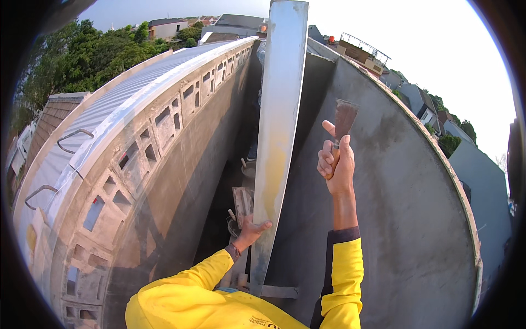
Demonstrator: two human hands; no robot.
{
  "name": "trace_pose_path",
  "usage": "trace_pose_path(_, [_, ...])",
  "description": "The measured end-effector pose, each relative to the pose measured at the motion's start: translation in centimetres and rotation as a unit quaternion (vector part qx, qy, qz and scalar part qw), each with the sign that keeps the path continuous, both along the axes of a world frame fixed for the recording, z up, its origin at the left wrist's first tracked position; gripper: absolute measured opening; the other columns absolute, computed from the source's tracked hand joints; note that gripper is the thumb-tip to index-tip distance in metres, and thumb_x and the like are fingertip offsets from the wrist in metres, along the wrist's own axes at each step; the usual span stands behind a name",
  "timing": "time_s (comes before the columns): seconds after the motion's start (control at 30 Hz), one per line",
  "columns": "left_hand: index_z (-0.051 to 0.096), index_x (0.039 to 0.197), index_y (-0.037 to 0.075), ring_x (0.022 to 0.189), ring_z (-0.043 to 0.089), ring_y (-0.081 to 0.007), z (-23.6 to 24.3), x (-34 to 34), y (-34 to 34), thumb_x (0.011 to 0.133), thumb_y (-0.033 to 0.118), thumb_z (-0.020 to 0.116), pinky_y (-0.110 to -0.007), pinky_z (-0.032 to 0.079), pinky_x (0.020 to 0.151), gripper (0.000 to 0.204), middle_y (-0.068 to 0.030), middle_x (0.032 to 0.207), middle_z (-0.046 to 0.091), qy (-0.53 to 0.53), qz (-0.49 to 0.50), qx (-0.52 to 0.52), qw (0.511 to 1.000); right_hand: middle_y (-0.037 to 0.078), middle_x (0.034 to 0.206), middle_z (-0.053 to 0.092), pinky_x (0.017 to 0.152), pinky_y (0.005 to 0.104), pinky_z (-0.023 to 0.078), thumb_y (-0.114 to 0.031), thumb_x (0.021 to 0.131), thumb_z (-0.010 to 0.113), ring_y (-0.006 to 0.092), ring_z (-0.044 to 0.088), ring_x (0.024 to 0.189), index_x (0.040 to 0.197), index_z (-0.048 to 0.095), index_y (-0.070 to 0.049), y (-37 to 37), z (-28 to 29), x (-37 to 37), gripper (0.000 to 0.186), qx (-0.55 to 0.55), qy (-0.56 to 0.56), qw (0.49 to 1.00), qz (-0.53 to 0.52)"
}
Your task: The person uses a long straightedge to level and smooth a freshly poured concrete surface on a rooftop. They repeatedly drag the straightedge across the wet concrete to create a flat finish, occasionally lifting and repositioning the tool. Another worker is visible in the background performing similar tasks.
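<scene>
My left hand [251,228] grips the lower part of a long grey metal straightedge [280,115] that stands almost upright against a plastered wall. My right hand [335,164] is raised and shut on the wooden handle of a flat scraper [344,119], its rusty blade pointing up and lying close to the grey plaster wall [405,186]. Both my arms wear yellow sleeves [345,274].
A narrow gap runs between the plastered wall and a left wall of vent blocks [159,142] beside a corrugated metal roof [109,107]. Buckets [249,169] and a trowel board [243,203] lie below in the gap. Another person [262,33] stands farther along. Houses and trees lie beyond.
</scene>
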State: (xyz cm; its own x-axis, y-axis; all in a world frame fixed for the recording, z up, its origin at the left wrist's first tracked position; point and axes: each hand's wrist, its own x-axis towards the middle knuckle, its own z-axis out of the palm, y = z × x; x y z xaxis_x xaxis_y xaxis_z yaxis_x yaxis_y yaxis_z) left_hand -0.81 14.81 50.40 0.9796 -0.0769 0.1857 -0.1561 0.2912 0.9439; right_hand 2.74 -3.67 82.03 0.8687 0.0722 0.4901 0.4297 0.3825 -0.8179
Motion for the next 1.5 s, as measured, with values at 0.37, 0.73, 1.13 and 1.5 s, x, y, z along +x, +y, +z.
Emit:
trace_pose_path(0.37, [0.073,0.113,0.001,0.089,0.073,-0.0159,6.5,-2.9,-3.9,0.086,0.034,0.086,-0.031,0.056,0.081,0.045,-0.0069,0.096,0.078,-0.067,0.184,0.057,0.979,-0.004,0.058,0.045,0.037,0.0256,0.036,-0.055,0.090,0.078,0.0086,0.045,0.041,0.089,0.048,-0.014,2.0,-36.7,-12.7,0.051,-0.087,0.389,0.908,-0.132])
trace_pose_path(0.73, [0.052,0.142,0.003,0.123,0.061,-0.0238,10.9,-1.5,-1.5,0.088,0.020,0.072,-0.042,0.047,0.109,0.060,-0.0120,0.127,0.066,-0.121,-0.223,-0.015,0.967,-0.004,0.070,0.048,0.047,0.0233,0.035,-0.047,0.095,0.075,0.0067,0.040,0.051,0.106,0.054,-0.014,-3.3,-37.1,-10.0,0.041,-0.012,0.433,0.892,0.127])
trace_pose_path(1.13, [0.048,0.127,0.007,0.098,0.060,-0.0160,5.3,-0.7,-3.8,0.077,-0.002,0.064,-0.033,0.053,0.090,0.053,-0.0046,0.107,0.057,-0.097,0.006,0.073,0.993,0.003,0.073,0.054,0.061,0.0266,0.046,-0.019,0.109,0.048,0.0098,0.055,0.065,0.131,0.060,0.001,4.2,-19.2,-13.3,0.032,-0.255,0.019,0.882,-0.397])
trace_pose_path(1.5, [0.046,0.133,0.008,0.098,0.058,-0.0194,0.1,-4.1,-6.5,0.077,-0.001,0.063,-0.033,0.050,0.091,0.060,-0.0060,0.107,0.053,-0.152,-0.010,0.117,0.981,-0.004,0.077,0.045,0.061,0.0228,0.040,-0.008,0.108,0.045,0.0069,0.039,0.066,0.157,0.046,-0.010,1.5,3.5,-4.8,0.049,-0.301,-0.210,0.892,-0.265])
